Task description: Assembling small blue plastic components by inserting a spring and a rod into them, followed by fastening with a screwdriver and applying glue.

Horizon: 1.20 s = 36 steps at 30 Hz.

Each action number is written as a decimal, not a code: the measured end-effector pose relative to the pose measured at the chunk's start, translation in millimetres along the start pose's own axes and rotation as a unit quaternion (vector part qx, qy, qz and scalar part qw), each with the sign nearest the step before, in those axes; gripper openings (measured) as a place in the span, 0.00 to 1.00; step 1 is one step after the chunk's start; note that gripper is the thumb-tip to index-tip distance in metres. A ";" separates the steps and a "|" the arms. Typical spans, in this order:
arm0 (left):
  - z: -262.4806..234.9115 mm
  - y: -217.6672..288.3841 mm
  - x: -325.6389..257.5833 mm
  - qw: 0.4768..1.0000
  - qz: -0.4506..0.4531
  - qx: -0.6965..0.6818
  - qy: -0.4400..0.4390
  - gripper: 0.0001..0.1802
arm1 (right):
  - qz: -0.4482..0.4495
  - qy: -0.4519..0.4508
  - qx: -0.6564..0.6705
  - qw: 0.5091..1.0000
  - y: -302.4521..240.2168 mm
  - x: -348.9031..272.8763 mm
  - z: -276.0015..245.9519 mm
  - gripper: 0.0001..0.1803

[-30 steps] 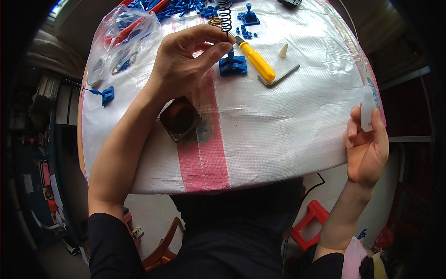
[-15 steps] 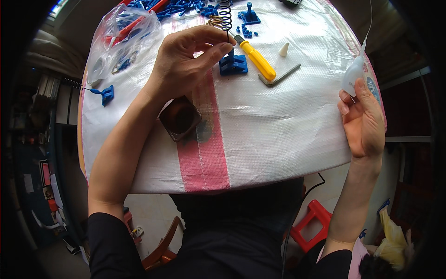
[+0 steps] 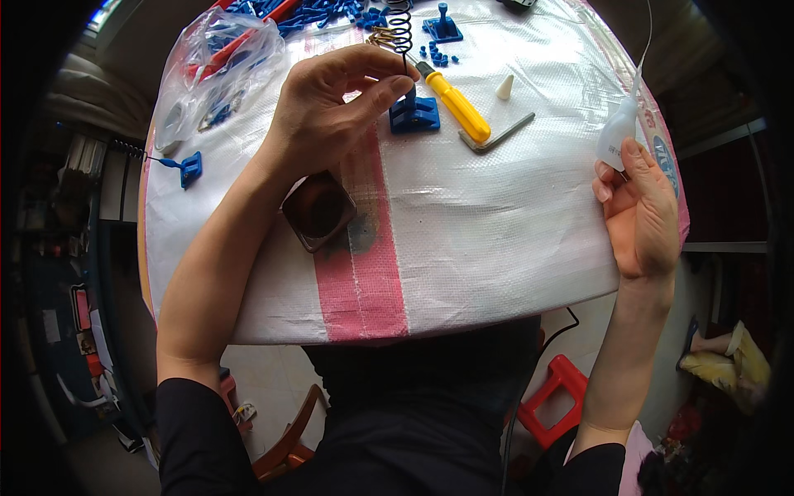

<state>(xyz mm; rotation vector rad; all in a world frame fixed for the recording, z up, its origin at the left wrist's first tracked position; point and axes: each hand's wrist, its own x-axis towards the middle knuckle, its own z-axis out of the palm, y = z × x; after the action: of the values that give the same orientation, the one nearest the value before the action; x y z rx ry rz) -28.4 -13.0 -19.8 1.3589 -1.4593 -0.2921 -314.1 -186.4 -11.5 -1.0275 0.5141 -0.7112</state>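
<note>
While L hand point(image 3: 343, 107) pinches thumb to finger, narrow grip, on straight lower end of black spring point(image 3: 401, 33), coils stand up above the fingers. Blue base point(image 3: 414, 118) sits flat on table sheet point(image 3: 504, 240), its post directly below the pinch; can't tell if fingertips touch post.

R hand point(image 3: 637, 207), over R side of table, well apart from L: fingers & thumb closed around lower pt of small white bottle point(image 3: 619, 136). Bottle approx. upright, slight tilt, long thin tip pointing up.

Nr blue base, to its R: yellow screwdriver point(image 3: 459, 107), handle twd person; bent metal key point(image 3: 504, 135) just beside handle end; white cone point(image 3: 504, 88) a bit further R. Beyond: small blue bits point(image 3: 438, 58), 2nd blue base w/ post point(image 3: 443, 30), brass pcs point(image 3: 382, 38).

Far L: clear plastic bag point(image 3: 248, 58), lge heap of blue parts point(image 3: 331, 15) behind. L edge of table: another blue base point(image 3: 191, 169), tipped on side, spring attached.

Open brown pot point(image 3: 318, 211), squarish, beside L forearm; dark stain next to it on red stripe point(image 3: 360, 302). Floor, R: red stool point(image 3: 554, 401).
</note>
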 end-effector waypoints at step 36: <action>-10.3 4.4 -4.7 0.988 -0.126 -0.084 -0.022 0.19 | 0.016 0.054 -0.125 0.991 -2.8 3.4 21.8 0.17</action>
<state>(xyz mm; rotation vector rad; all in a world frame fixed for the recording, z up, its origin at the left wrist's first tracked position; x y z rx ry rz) -23.7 -2.9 -14.7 1.4063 -1.2671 -0.5993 -297.7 -177.1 0.3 -1.2153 0.7252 -0.6888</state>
